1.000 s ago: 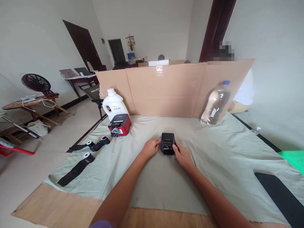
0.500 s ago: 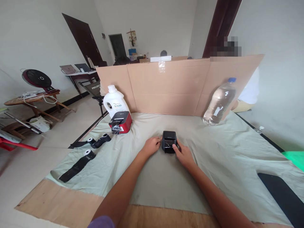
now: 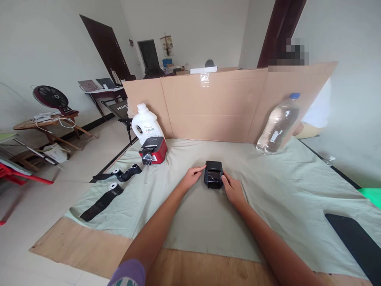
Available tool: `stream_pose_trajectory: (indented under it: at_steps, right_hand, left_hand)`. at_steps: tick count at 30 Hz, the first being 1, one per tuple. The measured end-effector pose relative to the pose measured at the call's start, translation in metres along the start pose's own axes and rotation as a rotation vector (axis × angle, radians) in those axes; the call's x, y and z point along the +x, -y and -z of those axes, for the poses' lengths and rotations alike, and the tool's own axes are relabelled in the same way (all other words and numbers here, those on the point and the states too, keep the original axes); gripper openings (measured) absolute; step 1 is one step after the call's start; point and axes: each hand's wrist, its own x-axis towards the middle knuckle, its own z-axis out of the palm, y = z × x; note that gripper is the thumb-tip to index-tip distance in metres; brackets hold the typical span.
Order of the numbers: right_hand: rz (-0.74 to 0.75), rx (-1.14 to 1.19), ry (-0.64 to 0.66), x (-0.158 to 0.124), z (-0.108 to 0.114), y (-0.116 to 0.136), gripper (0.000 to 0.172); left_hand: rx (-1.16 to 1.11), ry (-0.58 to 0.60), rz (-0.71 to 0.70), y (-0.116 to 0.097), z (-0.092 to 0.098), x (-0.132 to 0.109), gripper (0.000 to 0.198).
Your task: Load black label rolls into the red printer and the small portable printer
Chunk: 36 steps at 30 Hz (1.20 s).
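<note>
A small black portable printer [image 3: 213, 174] stands on the pale green cloth in front of me, a strip of shiny black material showing at its front. My left hand [image 3: 192, 177] is at its left side, index finger stretched out to the printer's upper left edge, the other fingers curled. On the opposite side, my right hand [image 3: 233, 186] grips the printer's right side, its thumb near the front corner. Farther left sits a red and black printer [image 3: 153, 150], with similar black material hanging from its front.
Several black rolls, one a partly unwound roll [image 3: 102, 201], lie at the left. A white jug [image 3: 146, 124] and a clear bottle [image 3: 278, 125] stand before a cardboard panel [image 3: 211, 107]. A black phone [image 3: 354, 242] lies at the right. Part of a person shows behind the panel.
My left index finger has stretched out along the printer's left edge. My right thumb has moved from the printer's front to its right side. The view has shifted slightly.
</note>
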Motion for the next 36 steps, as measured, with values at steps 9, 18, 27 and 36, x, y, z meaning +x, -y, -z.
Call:
stream_pose_trajectory:
  at_steps: [9,18,27,36]
  right_hand:
    - [0.003,-0.054,0.031,0.001,-0.002,-0.002,0.059]
    - [0.019,-0.046,0.037,0.002,-0.002,-0.002,0.055]
    - [0.030,-0.051,0.037,0.001,-0.002,-0.001,0.054]
    - [0.015,-0.046,0.028,0.002,-0.003,-0.003,0.054]
  left_hand:
    - [0.129,0.005,-0.056,-0.028,-0.009,0.025,0.061]
    - [0.104,0.035,0.248,-0.036,0.013,0.076,0.050]
    - [0.453,-0.228,0.271,-0.057,-0.005,0.079,0.043]
    - [0.718,0.289,-0.013,-0.076,-0.018,0.091,0.012]
